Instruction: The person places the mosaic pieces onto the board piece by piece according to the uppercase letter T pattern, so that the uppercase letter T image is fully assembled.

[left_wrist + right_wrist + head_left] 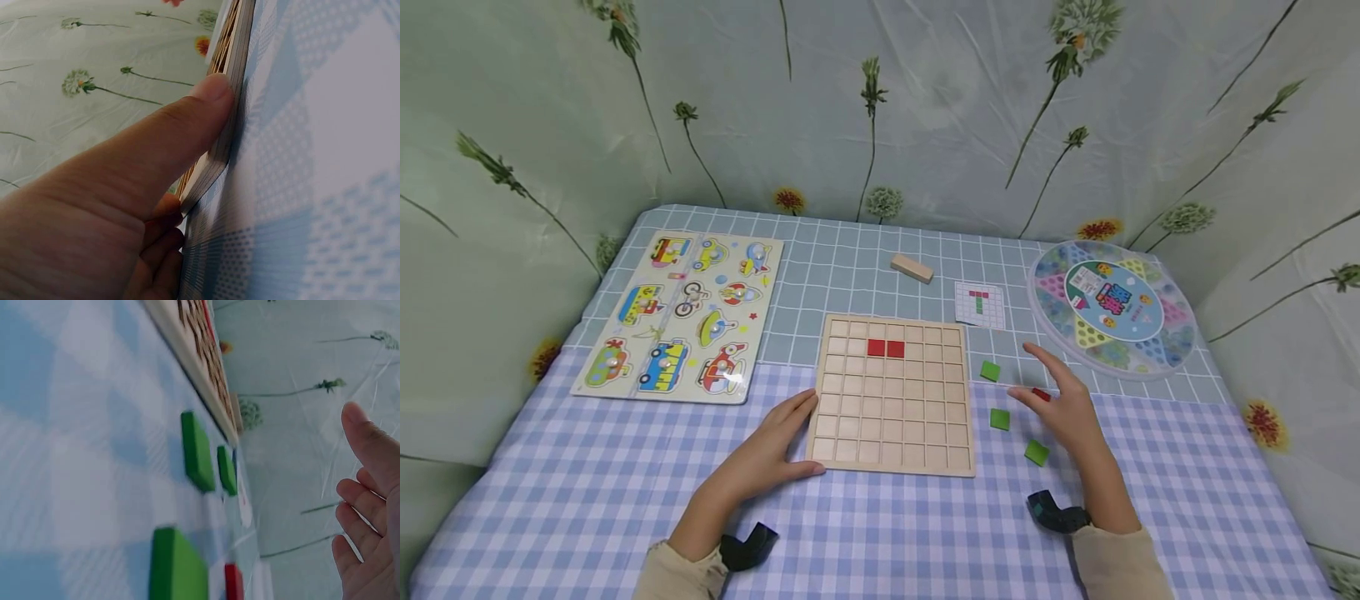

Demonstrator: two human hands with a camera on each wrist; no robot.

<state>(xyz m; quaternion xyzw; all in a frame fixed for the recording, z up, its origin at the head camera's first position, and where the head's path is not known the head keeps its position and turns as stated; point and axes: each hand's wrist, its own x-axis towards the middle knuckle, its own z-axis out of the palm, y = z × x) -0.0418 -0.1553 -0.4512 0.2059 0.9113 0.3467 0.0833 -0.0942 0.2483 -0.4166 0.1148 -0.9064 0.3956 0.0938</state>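
A wooden grid board (891, 400) lies flat, with two red squares (886, 348) side by side in its upper part. The left hand (767, 446) rests at the board's lower left corner, and in the left wrist view its thumb (212, 90) touches the board's edge (234, 81). Right of the board, the right hand (1063, 408) is raised over the cloth, thumb and fingers apart, holding nothing. A red piece (1041, 394) shows beside its thumb, partly hidden. Several green squares (999, 419) lie between board and hand; the right wrist view shows green pieces (197, 452) and the red piece (234, 581).
A printed pattern card (980, 305) and a wooden block (912, 268) lie behind the board. At the left is a vehicle picture puzzle (748, 327); at the back right, a round game case (1112, 310). Checked cloth (880, 533) covers the front.
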